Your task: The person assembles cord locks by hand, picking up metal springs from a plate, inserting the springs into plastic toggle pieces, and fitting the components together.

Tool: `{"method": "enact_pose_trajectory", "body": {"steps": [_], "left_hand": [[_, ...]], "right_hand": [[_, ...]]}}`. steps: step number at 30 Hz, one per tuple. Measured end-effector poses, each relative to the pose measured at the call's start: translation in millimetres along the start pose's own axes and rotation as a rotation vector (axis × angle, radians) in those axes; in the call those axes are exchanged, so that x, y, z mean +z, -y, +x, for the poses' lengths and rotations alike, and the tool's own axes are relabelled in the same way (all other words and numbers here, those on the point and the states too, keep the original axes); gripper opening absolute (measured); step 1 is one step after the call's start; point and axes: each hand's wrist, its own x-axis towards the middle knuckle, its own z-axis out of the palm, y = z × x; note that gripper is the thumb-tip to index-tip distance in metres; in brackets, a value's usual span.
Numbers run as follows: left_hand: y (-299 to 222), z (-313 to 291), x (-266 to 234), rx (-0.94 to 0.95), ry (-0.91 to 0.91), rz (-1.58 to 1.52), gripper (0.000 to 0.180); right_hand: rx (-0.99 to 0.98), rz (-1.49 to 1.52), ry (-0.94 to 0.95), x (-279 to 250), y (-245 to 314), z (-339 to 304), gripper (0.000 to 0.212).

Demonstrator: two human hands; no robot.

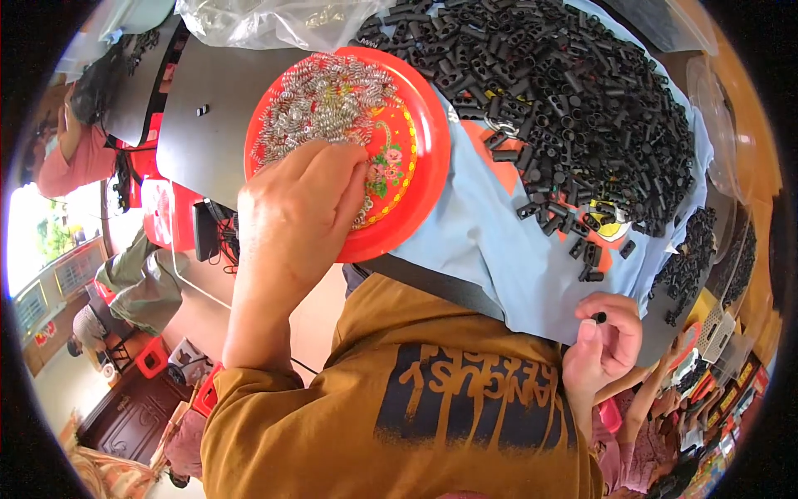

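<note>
My left hand (301,204) rests over the near edge of a round red plate (431,158) with a flower pattern. Small silver coil springs (320,104) are heaped on it. The fingers of that hand are curled together among the springs, and their tips are hidden, so whether they pinch one I cannot make out. At the table's near edge on the right, my right hand (611,345) pinches a small black plastic tube (599,318) between thumb and fingers, its open end showing. Ahead of it, a large pile of black plastic tubes (573,104) lies on a light blue cloth (465,224).
A clear plastic bag (283,21) lies beyond the plate. One small black piece (202,110) sits on the grey table (187,150) at the left. More black parts (690,258) are heaped at the right edge. Other people's arms (644,395) show at the lower right.
</note>
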Motion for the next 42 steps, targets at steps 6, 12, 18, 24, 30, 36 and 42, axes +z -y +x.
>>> {"method": "enact_pose_trajectory", "body": {"steps": [6, 12, 18, 24, 30, 36, 42], "left_hand": [[-12.7, 1.2, -5.5, 0.051, -0.112, -0.073, 0.006], [-62.9, 1.4, -13.1, 0.259, 0.041, -0.348, 0.019], [-106.4, 0.1, 1.7, 0.505, 0.021, -0.356, 0.025], [-116.4, 5.9, 27.8, 0.703, 0.033, -0.393, 0.033], [-135.6, 10.5, 33.2, 0.717, 0.023, -0.363, 0.035], [-141.0, 7.8, 38.7, 0.656, 0.073, -0.442, 0.031], [-146.8, 5.1, 28.8, 0.127, 0.398, -0.974, 0.020]], "right_hand": [[0.043, 0.020, 0.011, -4.4, 7.5, -0.8, 0.021], [0.057, 0.197, 0.132, 5.5, 27.3, 19.1, 0.027], [0.229, 0.543, 0.172, 20.0, 37.5, 33.0, 0.024], [0.238, 0.541, 0.139, 1.8, 26.4, 22.3, 0.022], [0.248, 0.649, 0.035, -8.2, 23.3, 16.8, 0.023], [0.303, 0.656, 0.003, -13.1, 19.5, 13.1, 0.021], [0.213, 0.563, 0.010, -16.0, 14.5, 14.4, 0.020]]}}
